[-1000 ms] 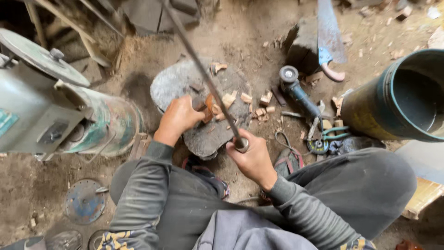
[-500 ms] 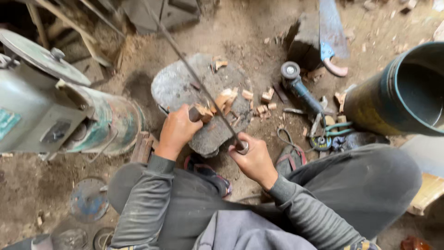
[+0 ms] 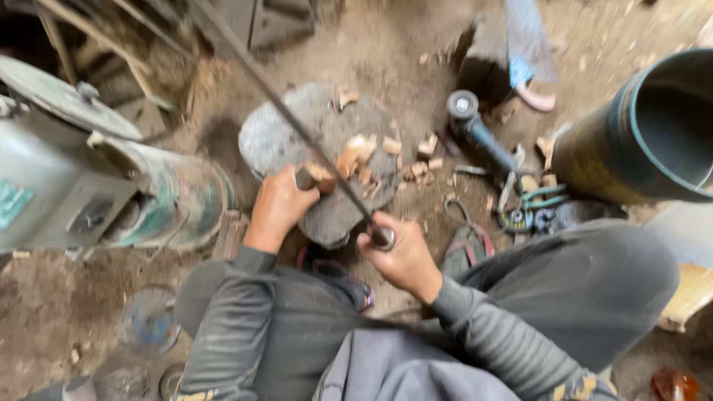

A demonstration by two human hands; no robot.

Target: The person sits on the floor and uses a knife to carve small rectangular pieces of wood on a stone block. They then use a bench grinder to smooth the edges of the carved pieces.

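A: Compared with half a second back, the view is sliding right and getting blurrier, but the hands are staying put on the stone block (image 3: 282, 137). The left hand (image 3: 278, 208) is sitting a touch lower on the wood than before.

B: What's everything made of?

A: The block is looking grey, rough and roundish, with pale wood chips (image 3: 427, 145) lying across it and on the dirt floor (image 3: 386, 44). The long rod (image 3: 297, 126) is looking like thin dark metal, running diagonally up and away from the person.

B: And the fingers?

A: The left fingers (image 3: 301, 194) are clenching around a small chunk of wood (image 3: 321, 175), pressing it on the block. The right hand (image 3: 401, 256) is wrapping tight around the rod's near end, its round tip poking out above the fist. A blue grinder (image 3: 475, 130) is lying just right of the block, near a big dark pipe (image 3: 594, 148).
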